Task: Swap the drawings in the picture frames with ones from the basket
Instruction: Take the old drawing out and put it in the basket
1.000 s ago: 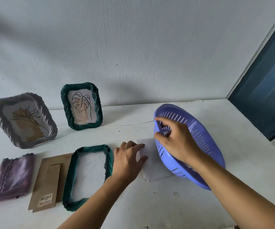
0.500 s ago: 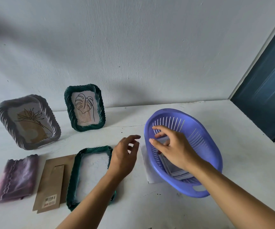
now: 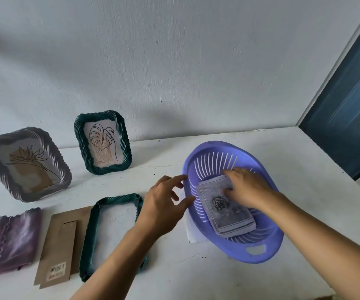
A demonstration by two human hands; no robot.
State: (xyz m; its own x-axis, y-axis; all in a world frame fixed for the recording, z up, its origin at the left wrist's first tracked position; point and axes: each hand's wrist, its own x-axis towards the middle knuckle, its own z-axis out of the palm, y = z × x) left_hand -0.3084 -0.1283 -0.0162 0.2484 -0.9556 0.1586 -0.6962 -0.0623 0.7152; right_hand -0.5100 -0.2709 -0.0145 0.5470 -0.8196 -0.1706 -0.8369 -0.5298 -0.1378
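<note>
A purple slotted basket [image 3: 259, 250] sits flat on the white table and holds a small stack of drawings [image 3: 228, 215], the top one showing a rose. My right hand [image 3: 247, 187] is inside the basket with its fingers on the far end of the stack. My left hand [image 3: 164, 204] hovers open beside the basket's left rim, holding nothing. An empty green frame [image 3: 94, 230] lies flat under my left forearm. A white sheet [image 3: 191, 233] lies partly under the basket.
A green frame with a leaf drawing [image 3: 102, 141] and a grey frame with a flower drawing [image 3: 26, 164] stand against the wall. A brown cardboard frame back [image 3: 62, 245] and a purple cloth [image 3: 12, 239] lie at the left. A dark blue panel [image 3: 347, 109] stands at the right.
The basket was tilted up on its edge by my right hand and now lies flat. My right hand went inside onto the drawings. My left hand lifted off the white sheet.
</note>
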